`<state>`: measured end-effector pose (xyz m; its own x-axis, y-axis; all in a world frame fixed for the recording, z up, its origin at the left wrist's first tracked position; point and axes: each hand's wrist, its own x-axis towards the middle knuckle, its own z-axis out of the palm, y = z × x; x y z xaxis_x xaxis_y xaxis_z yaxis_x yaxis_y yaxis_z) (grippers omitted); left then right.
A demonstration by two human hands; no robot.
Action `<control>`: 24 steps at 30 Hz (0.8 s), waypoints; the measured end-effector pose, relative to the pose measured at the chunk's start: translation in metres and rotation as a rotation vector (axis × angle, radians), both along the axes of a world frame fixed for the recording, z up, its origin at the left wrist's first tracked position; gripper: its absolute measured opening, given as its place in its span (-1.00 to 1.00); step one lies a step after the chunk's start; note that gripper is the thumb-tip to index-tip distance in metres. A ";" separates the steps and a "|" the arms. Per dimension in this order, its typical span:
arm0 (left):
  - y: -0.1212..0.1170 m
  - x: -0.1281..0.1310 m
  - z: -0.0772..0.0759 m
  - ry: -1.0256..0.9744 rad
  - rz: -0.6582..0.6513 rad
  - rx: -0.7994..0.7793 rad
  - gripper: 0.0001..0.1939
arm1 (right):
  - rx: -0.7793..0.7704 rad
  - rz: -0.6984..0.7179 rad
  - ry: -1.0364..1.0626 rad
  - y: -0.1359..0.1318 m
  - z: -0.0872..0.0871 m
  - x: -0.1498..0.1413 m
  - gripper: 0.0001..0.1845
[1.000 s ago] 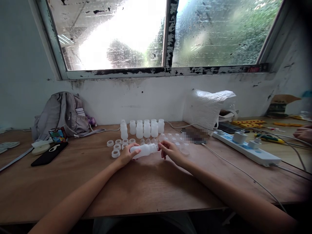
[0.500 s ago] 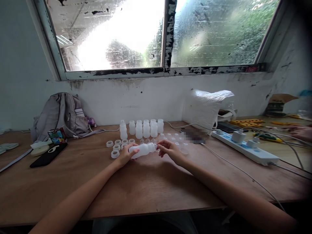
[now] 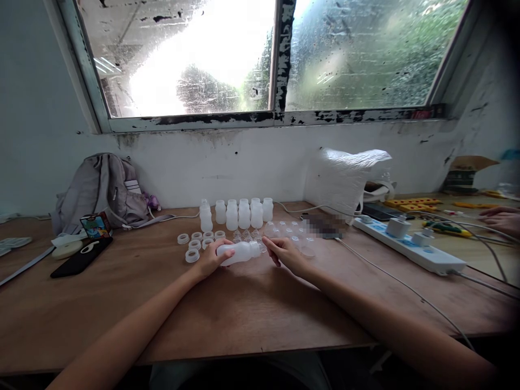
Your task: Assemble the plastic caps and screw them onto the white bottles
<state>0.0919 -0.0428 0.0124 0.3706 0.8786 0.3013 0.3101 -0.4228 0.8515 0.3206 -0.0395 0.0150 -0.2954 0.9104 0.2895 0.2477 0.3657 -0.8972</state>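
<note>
My left hand (image 3: pixel 214 257) is wrapped round a frosted white baby bottle (image 3: pixel 239 253). The bottle lies almost level above the table, its neck to the right. A clear teat (image 3: pixel 262 247) shows at the neck end. My right hand (image 3: pixel 284 252) pinches at this teat with thumb and forefinger; the fingertips partly cover it. Just behind the bottle stand several clear teats (image 3: pixel 247 235). White screw rings (image 3: pixel 192 255) lie left of my left hand. Several open bottles (image 3: pixel 244 214) stand in back, beside one bottle with a teat and ring fitted (image 3: pixel 206 215).
Clear domed caps (image 3: pixel 289 229) stand beyond my right hand. A power strip (image 3: pixel 410 246) with plugs and cables lies on the right. On the left are a grey backpack (image 3: pixel 101 189) and a black phone (image 3: pixel 81 259). Another person's hand (image 3: pixel 501 219) is at the far right.
The bottle's neck has tipped slightly downward. My right hand's fingers have shifted a little around the teat, and more of the teat now shows at the bottle's mouth.
</note>
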 end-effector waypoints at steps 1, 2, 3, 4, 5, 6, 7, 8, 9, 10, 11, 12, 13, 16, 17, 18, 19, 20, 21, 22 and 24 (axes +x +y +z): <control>0.000 0.000 0.001 0.015 0.002 0.018 -0.65 | -0.006 -0.010 -0.020 0.000 0.000 0.000 -0.49; -0.001 0.000 0.001 0.026 0.004 0.032 -0.66 | -0.015 -0.022 -0.031 0.000 0.000 0.000 -0.48; -0.001 0.000 0.001 0.035 0.005 0.042 -0.66 | -0.029 -0.030 -0.030 -0.001 0.001 0.000 -0.50; -0.001 0.000 0.001 0.040 0.006 0.048 -0.66 | -0.043 -0.035 -0.019 -0.002 0.002 0.000 -0.53; -0.001 0.000 0.001 0.042 0.009 0.052 -0.66 | -0.056 -0.032 -0.001 -0.004 0.004 0.000 -0.57; 0.000 0.000 0.001 0.041 0.012 0.053 -0.65 | -0.065 -0.020 0.016 -0.005 0.005 0.000 -0.62; 0.000 0.000 0.001 0.039 0.015 0.053 -0.65 | -0.069 -0.002 0.026 -0.007 0.007 0.000 -0.65; 0.001 0.000 0.000 0.038 0.015 0.051 -0.65 | -0.067 0.018 0.029 -0.008 0.008 0.000 -0.67; 0.001 0.000 0.000 0.035 0.015 0.047 -0.65 | -0.063 0.034 0.025 -0.008 0.008 0.000 -0.68; 0.001 0.000 -0.001 0.031 0.014 0.043 -0.65 | -0.054 0.044 0.016 -0.008 0.009 0.000 -0.68; 0.001 0.000 -0.001 0.028 0.011 0.038 -0.65 | -0.041 0.050 0.003 -0.008 0.008 0.000 -0.67; 0.001 0.000 -0.001 0.024 0.009 0.031 -0.64 | -0.025 0.052 -0.012 -0.007 0.008 0.001 -0.65; 0.001 0.000 -0.001 0.020 0.007 0.025 -0.64 | -0.010 0.053 -0.028 -0.006 0.007 0.001 -0.62; 0.000 0.000 -0.001 0.001 -0.004 -0.006 -0.65 | 0.010 0.041 -0.083 -0.003 0.005 0.001 -0.55; 0.000 0.000 -0.001 -0.009 -0.009 -0.021 -0.65 | 0.012 0.033 -0.097 -0.003 0.005 0.000 -0.54; 0.000 0.000 -0.001 -0.023 -0.015 -0.038 -0.65 | 0.013 0.023 -0.106 -0.003 0.004 0.000 -0.53; 0.001 0.001 -0.001 -0.037 -0.023 -0.056 -0.65 | 0.015 0.013 -0.105 -0.003 0.005 -0.001 -0.53; 0.001 0.001 -0.001 -0.053 -0.030 -0.074 -0.65 | 0.017 0.005 -0.096 -0.004 0.005 -0.001 -0.55; 0.001 0.001 -0.001 -0.070 -0.034 -0.092 -0.65 | 0.019 0.003 -0.078 -0.005 0.005 -0.002 -0.58; 0.001 0.002 0.000 -0.086 -0.038 -0.112 -0.65 | 0.021 0.008 -0.059 -0.006 0.006 -0.002 -0.62; 0.001 0.003 0.000 -0.105 -0.046 -0.146 -0.64 | 0.039 0.037 -0.031 -0.008 0.007 -0.002 -0.68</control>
<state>0.0947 -0.0420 0.0123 0.3850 0.8986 0.2106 0.1993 -0.3038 0.9317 0.3184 -0.0474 0.0218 -0.3377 0.8872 0.3145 0.2608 0.4092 -0.8744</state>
